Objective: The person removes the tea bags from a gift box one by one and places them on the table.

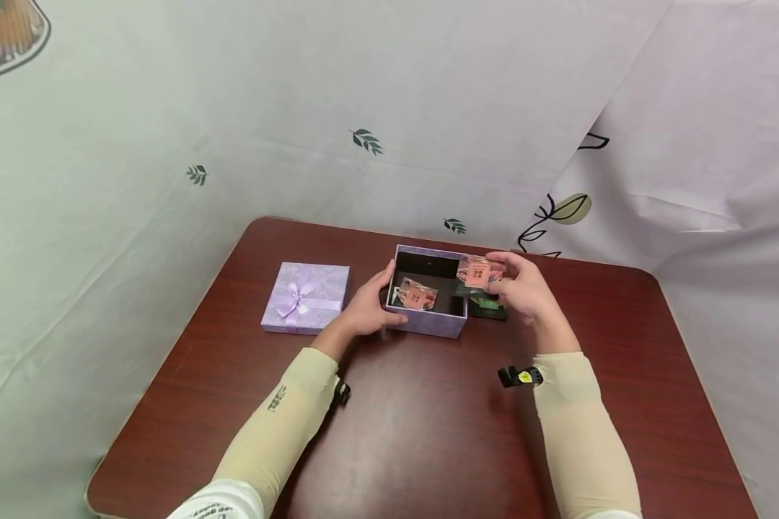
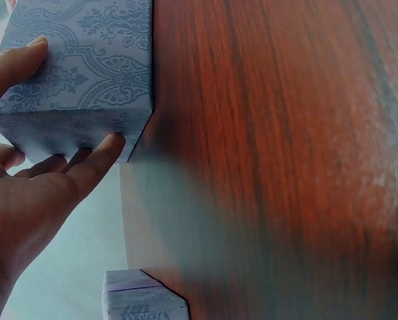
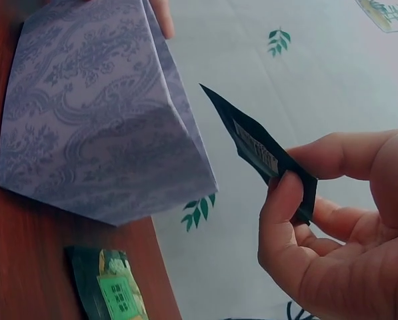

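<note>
An open purple patterned gift box point(image 1: 428, 322) stands near the back of the table, its inside dark. My left hand point(image 1: 366, 303) holds the box at its left side, the thumb on the front wall and the fingers along the side, as the left wrist view also shows. Inside, at the left, lies a sachet with a pink label point(image 1: 417, 295). My right hand point(image 1: 522, 287) pinches another pink-labelled sachet point(image 1: 475, 273) by its edge, above the box's right rim. On the table right of the box is a dark sachet with a green label point(image 3: 119, 293), partly hidden in the head view.
The box lid point(image 1: 308, 297), lilac with a ribbon bow, lies on the table to the left of the box. A white cloth with leaf prints point(image 1: 363, 187) hangs behind the brown table point(image 1: 415, 425). Each forearm wears a pale sleeve and a black wrist strap.
</note>
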Demonstrator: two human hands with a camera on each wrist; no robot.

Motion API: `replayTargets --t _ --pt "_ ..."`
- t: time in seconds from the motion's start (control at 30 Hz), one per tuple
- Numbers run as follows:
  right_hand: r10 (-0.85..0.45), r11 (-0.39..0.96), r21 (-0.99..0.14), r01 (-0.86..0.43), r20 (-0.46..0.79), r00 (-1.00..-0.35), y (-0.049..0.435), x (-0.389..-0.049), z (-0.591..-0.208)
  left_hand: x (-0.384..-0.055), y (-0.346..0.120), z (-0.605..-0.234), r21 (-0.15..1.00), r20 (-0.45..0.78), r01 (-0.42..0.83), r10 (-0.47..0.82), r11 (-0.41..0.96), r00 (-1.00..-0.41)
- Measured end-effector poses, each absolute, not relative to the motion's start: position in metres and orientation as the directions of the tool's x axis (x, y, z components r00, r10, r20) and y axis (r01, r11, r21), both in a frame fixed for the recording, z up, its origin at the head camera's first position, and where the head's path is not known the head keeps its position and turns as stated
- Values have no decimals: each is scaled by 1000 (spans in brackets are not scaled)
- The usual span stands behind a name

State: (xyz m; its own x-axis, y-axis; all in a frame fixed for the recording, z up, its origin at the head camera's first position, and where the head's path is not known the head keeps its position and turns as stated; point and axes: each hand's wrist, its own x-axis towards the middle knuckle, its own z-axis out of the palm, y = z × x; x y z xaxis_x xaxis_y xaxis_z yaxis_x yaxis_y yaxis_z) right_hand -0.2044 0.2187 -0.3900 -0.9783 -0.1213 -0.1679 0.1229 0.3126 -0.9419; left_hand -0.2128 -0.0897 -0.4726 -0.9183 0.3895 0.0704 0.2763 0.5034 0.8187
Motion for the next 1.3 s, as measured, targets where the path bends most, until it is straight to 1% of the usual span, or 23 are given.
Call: replayTargets --t 0.13,0.63,0.9,1.3 --pt "-101 323 -937 131 -172 -980 225 -203 -392 -212 -90 -473 820 65 269 385 505 -921" --pt "-79 291 -946 141 -170 -982 247 -196 -399 -212 -92 -474 824 69 267 379 500 -923" --pt "-57 318 -938 141 -168 -984 261 -194 -402 -213 -91 -475 829 74 271 385 489 -920" --pt "-25 308 -935 176 -192 -981 280 -195 -413 -214 -90 -475 823 81 281 388 493 -918"
